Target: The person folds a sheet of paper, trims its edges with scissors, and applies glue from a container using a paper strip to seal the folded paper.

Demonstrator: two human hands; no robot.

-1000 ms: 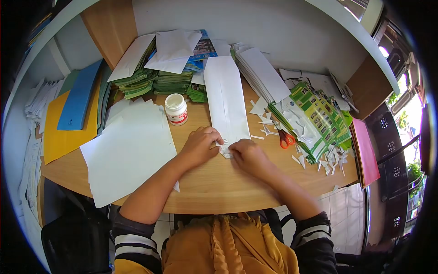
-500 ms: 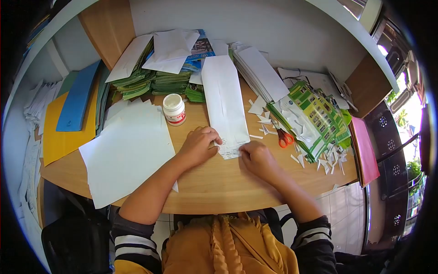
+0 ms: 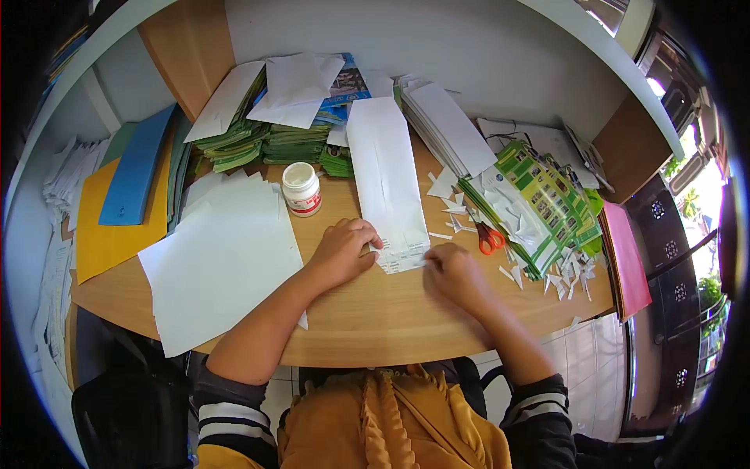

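Observation:
A long white paper envelope [image 3: 388,180] lies on the desk in front of me, its near end folded over into a flap [image 3: 404,260] with printed lines. My left hand [image 3: 341,252] is closed at the envelope's lower left edge, thumb and fingers gripping it there. At the lower right corner is my right hand [image 3: 462,273], fingers curled together, slightly blurred; the fingertips are at the flap's edge, and no object shows in them. Left of the envelope stands an open white jar [image 3: 301,190] with a red label. Orange-handled scissors [image 3: 490,239] lie to the right.
White paper sheets [image 3: 223,266] spread at the left, beside a blue folder [image 3: 137,168] and a yellow one [image 3: 94,234]. Stacked green papers [image 3: 297,144] and white envelopes [image 3: 445,125] line the back. Paper scraps [image 3: 569,273] and green printed sheets [image 3: 539,187] lie right.
My right hand has slid a little to the right along the flap, out to the envelope's corner. The left hand stays at the left edge.

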